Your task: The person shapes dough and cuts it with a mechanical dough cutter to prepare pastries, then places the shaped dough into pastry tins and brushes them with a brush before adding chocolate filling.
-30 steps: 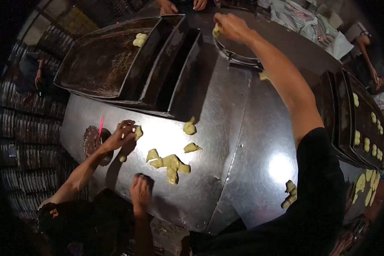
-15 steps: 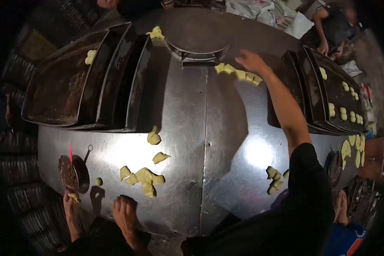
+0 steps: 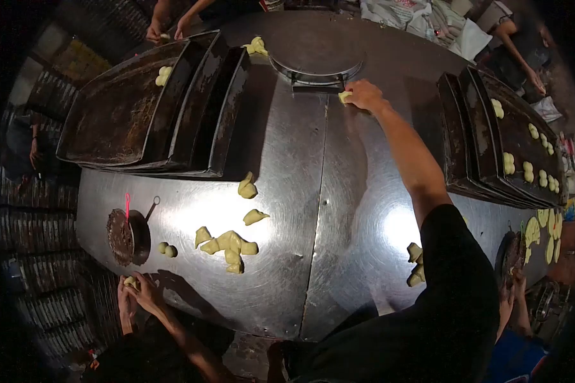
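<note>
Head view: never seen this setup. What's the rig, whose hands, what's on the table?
There's no robot. A wide-angle camera on a person's head looks forward and down. The bare right hand belongs to the wearer; its fingers are at a yellow dough piece, partly hidden, so I can't tell how firmly it's held. The left hand isn't in view. The hands at lower left are a co-worker's.

On the metal table are loose dough pieces, a round plate, a pan of brown paste, and tray stacks left and right.
</note>
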Demonstrator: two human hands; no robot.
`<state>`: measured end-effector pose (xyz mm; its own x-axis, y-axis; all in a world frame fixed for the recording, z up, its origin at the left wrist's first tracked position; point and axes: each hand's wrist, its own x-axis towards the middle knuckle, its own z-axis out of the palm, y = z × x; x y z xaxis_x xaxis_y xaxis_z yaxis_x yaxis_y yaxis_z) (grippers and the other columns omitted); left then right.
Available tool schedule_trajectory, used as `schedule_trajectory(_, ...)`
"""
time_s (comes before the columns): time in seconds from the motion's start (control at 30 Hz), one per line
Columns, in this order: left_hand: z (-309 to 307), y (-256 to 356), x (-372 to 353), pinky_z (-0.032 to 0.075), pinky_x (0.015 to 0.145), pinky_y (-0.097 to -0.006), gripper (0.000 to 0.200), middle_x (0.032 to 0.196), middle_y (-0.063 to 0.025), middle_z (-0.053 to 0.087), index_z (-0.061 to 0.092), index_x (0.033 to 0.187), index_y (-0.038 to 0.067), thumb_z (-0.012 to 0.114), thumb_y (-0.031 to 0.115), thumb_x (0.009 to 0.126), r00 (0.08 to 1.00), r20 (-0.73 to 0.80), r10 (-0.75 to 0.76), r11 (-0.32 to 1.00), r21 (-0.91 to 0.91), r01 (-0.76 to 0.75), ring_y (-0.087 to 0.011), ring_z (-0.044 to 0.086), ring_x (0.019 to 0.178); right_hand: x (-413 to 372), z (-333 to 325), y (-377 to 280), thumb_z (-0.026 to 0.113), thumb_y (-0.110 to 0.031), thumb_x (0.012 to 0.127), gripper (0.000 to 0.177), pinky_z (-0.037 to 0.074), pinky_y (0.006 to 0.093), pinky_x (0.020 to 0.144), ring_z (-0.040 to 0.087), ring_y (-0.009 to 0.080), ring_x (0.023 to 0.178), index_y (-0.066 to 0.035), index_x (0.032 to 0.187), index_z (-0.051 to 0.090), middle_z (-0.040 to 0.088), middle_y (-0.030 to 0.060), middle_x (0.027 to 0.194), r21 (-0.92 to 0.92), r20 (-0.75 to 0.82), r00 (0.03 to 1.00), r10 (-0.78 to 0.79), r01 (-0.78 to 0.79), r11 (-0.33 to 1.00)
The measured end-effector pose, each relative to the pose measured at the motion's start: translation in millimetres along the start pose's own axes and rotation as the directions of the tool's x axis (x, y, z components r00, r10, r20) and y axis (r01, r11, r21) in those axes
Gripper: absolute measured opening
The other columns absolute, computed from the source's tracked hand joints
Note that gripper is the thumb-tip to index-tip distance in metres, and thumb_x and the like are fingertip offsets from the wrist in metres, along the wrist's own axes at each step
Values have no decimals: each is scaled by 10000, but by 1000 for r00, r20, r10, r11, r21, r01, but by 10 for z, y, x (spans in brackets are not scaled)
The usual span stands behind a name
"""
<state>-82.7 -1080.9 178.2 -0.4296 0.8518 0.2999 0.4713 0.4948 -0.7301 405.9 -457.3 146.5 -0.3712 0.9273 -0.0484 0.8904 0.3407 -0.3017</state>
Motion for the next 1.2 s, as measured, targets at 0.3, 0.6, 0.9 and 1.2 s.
schedule_trajectory(0.3, 225, -28, 24, 505, 905, -365, 241, 1123, -120, 616, 590, 1147, 12, 536, 41, 914, 926, 350, 143, 238, 896, -375, -181, 592, 1024, -823, -530, -74, 703, -123, 620, 282, 473, 412, 664, 636, 313, 783, -68, 873, 590, 654, 140, 829, 76, 142, 981, -134, 124, 989)
schedule_trajectory(0.6, 576, -543, 1115, 484, 732, -283, 251, 997, -58, 581, 536, 1138, 35, 544, 179, 932, 867, 481, -131, 978, -80, 192, -127, 559, 910, 717, -1004, -1401, 680, -68, 672, 298, 471, 477, 716, 631, 363, 868, -60, 942, 552, 647, 171, 877, 22, -462, 765, -449, 516, 856)
schedule_trajectory(0.9, 578, -481, 1030, 431, 804, -242, 178, 998, -30, 554, 534, 1103, 28, 521, 115, 949, 854, 508, -112, 982, -73, 172, -85, 521, 937, 1145, -931, -1800, 574, -207, 786, 352, 430, 467, 915, 543, 401, 1066, 12, 1059, 612, 587, 244, 1128, 9, -637, 596, -489, 640, 768)
schedule_trajectory(1.2, -593, 180, 85, 390, 962, -265, 243, 1147, -43, 560, 517, 1172, -9, 543, 82, 948, 942, 324, 90, 106, 937, -332, -109, 517, 1094, 873, 75, -823, 450, -397, 954, 377, 449, 537, 817, 555, 376, 1005, -62, 1022, 608, 601, 169, 1021, -99, -708, 651, -274, 292, 951)
